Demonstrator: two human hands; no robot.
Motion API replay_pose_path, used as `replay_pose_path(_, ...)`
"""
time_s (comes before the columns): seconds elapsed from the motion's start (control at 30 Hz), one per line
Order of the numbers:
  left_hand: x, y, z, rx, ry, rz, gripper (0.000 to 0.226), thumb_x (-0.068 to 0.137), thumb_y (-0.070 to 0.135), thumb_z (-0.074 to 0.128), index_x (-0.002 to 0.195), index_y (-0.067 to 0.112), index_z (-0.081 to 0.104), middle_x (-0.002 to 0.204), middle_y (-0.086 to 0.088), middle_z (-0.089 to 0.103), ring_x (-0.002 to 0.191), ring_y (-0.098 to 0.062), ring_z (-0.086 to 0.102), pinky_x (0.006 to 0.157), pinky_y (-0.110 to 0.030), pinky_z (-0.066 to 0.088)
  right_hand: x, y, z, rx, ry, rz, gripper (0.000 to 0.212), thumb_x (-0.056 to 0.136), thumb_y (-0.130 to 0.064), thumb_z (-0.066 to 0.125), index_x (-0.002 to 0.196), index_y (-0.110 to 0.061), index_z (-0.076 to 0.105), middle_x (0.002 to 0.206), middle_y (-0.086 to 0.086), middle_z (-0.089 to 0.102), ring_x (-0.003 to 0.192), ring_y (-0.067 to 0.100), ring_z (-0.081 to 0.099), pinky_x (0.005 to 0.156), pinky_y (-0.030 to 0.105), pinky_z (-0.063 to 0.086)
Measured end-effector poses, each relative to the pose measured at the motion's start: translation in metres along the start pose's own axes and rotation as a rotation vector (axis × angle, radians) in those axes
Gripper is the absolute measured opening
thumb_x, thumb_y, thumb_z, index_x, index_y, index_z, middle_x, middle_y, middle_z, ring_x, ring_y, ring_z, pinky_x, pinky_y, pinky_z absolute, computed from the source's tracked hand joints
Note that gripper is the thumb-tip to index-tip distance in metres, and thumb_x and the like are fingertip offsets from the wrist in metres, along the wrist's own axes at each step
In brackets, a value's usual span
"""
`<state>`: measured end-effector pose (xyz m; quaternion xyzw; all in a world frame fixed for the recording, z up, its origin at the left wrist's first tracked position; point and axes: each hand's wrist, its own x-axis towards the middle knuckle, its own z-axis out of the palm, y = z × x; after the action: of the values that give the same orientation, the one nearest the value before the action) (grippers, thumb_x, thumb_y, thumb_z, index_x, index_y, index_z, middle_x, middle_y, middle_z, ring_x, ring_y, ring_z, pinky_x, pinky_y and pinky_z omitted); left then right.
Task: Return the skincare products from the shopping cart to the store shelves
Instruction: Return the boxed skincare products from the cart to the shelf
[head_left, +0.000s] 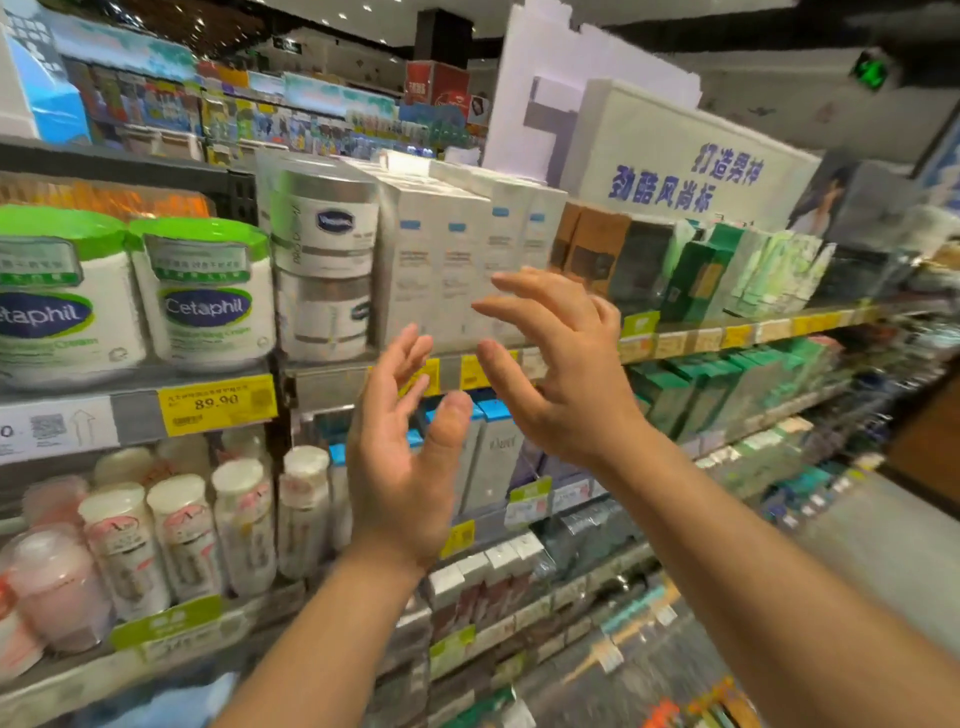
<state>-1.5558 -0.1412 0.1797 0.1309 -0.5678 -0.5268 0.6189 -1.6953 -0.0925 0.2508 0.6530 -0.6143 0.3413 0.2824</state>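
Observation:
Both hands are raised in front of the store shelves and hold nothing. My left hand (402, 447) is spread with relaxed fingers below the upper shelf rail (332, 382). My right hand (558, 364) hovers just right of it, fingers loosely bent, close to a row of tall white skincare boxes (441, 260) standing on that shelf. I cannot tell whether its fingertips touch the boxes. The shopping cart is out of view.
Green-lidded Cetaphil tubs (205, 296) and stacked white jars (324, 270) stand left of the boxes. Pink-and-white bottles (182, 530) fill the shelf below. Brown and green boxes (691, 270) run to the right. A white sign with blue characters (675, 171) tops the shelving.

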Motion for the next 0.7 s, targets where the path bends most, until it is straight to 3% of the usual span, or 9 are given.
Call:
replay_pose_path(0.17, -0.047, 0.000, 0.043, 0.082, -0.169, -0.062, 0.060, 0.086, 0.055, 0.061, 0.142, 0.037, 0.048, 0.138, 0.007, 0.061, 0.133, -0.008, 0.055, 0.112, -0.044, 0.045, -0.079, 0.014, -0.049, -0.039, -0.012, 0.155, 0.038, 0.097, -0.045, 0.055, 0.126, -0.026, 0.071, 0.139, -0.005, 0.063, 0.136, 0.016, 0.052, 0.105, 0.047, 0.032)
replay_pose_path(0.4, -0.156, 0.002, 0.121, 0.072, -0.507, -0.257, 0.055, 0.082, 0.063, 0.057, 0.134, 0.049, 0.050, 0.133, 0.015, 0.064, 0.122, 0.002, 0.059, 0.095, -0.018, 0.049, -0.236, 0.021, -0.141, -0.055, -0.037, 0.541, 0.039, 0.098, -0.049, 0.052, 0.131, -0.033, 0.066, 0.142, -0.012, 0.060, 0.138, 0.011, 0.049, 0.111, 0.058, 0.033)
replay_pose_path(0.5, -0.211, 0.000, 0.154, 0.070, -0.668, -0.372, 0.053, 0.078, 0.068, 0.057, 0.130, 0.056, 0.051, 0.131, 0.019, 0.063, 0.123, 0.001, 0.058, 0.102, -0.028, 0.048, -0.311, 0.018, -0.183, -0.070, -0.020, 0.751, 0.041, 0.097, -0.053, 0.051, 0.132, -0.035, 0.065, 0.141, -0.012, 0.061, 0.137, 0.011, 0.050, 0.111, 0.059, 0.035)
replay_pose_path(0.6, -0.262, -0.003, 0.184, 0.128, -0.821, -0.470, 0.058, 0.073, 0.074, 0.051, 0.126, 0.051, 0.050, 0.133, 0.017, 0.060, 0.125, -0.001, 0.056, 0.111, -0.035, 0.044, -0.375, 0.013, -0.221, -0.086, 0.030, 0.895, 0.040, 0.097, -0.053, 0.051, 0.127, -0.034, 0.069, 0.137, -0.012, 0.065, 0.133, 0.011, 0.055, 0.110, 0.054, 0.042)
replay_pose_path(0.7, -0.301, -0.007, 0.207, 0.212, -0.921, -0.519, 0.067, 0.079, 0.074, 0.052, 0.136, 0.039, 0.053, 0.137, 0.004, 0.060, 0.126, -0.014, 0.057, 0.113, -0.043, 0.042, -0.428, 0.004, -0.252, -0.084, 0.074, 1.039, 0.042, 0.097, -0.051, 0.051, 0.128, -0.030, 0.070, 0.137, -0.015, 0.063, 0.131, 0.003, 0.053, 0.113, 0.037, 0.041)
